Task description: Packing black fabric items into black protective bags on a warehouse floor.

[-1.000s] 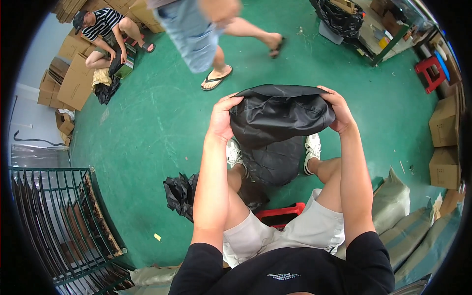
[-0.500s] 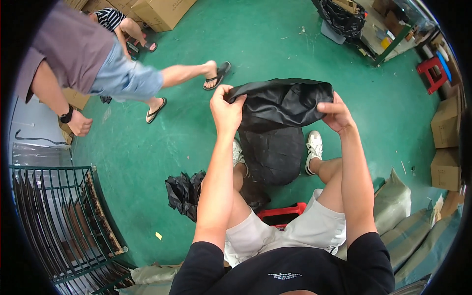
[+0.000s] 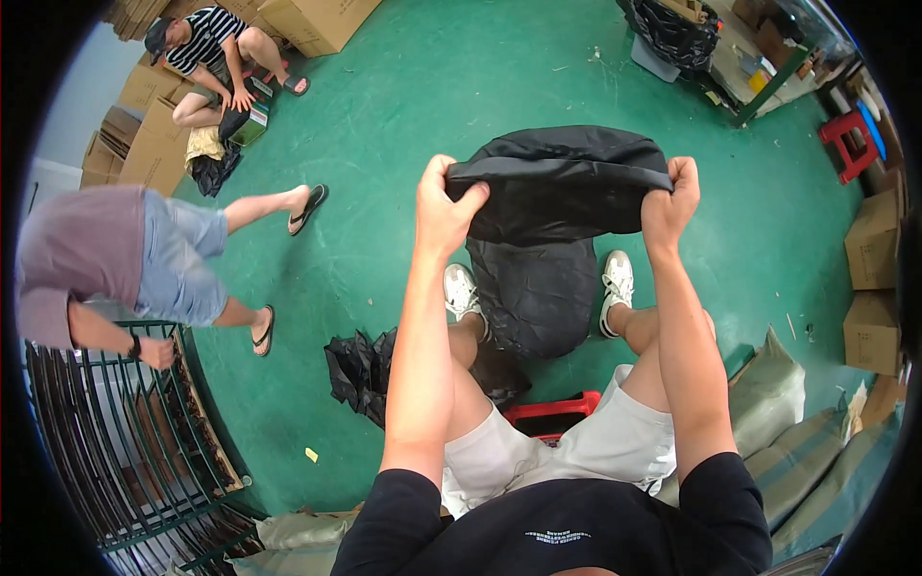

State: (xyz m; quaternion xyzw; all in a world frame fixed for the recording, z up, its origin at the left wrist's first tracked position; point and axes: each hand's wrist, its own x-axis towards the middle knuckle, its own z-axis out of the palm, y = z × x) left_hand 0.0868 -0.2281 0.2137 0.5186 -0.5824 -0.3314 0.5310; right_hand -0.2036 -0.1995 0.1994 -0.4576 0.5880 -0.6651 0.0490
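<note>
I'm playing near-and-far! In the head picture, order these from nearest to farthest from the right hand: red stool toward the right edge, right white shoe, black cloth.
1. Black cloth: gripped in the right hand.
2. Right white shoe: on the floor below.
3. Red stool: farther off, right.

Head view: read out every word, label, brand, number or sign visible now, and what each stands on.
Black shirt: small pale lettering on the front, too small to read reliably, so not quoted.
Two cartons at the right edge: faint printed marks, too small to read.
Carton at the top: faint marks, unreadable.
Black material between left hand and right hand: no text visible.
</note>
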